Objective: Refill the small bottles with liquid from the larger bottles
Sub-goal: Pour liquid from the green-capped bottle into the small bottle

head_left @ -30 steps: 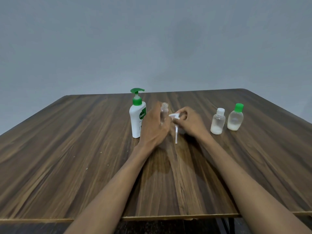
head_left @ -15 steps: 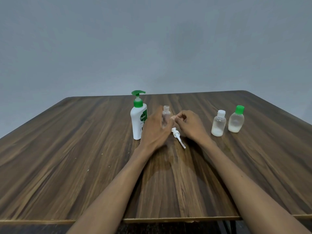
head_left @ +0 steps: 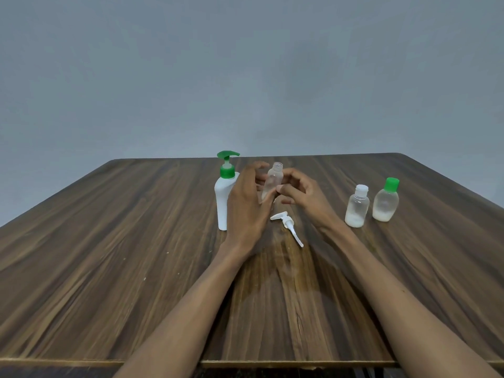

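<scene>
A small clear bottle (head_left: 272,181) with its neck uncapped is held upright above the table, between my two hands. My left hand (head_left: 245,205) curls around its left side, thumb at the bottle's lower front. From the right, my right hand (head_left: 304,199) meets it, with thumb and curled fingertips against its side. The bottle's white pump top (head_left: 287,223) lies on the table just below my hands. A large white pump bottle with a green pump (head_left: 225,192) stands directly left of my left hand.
Two more small bottles stand at the right: one with a white cap (head_left: 357,207) and one with a green cap (head_left: 386,200), each with a little white liquid at the bottom. All stand on a wooden table (head_left: 109,255); a grey wall is behind.
My right hand put the white pump top down on the table and let go of it, then came back up to the clear bottle. My left hand raised the bottle slightly.
</scene>
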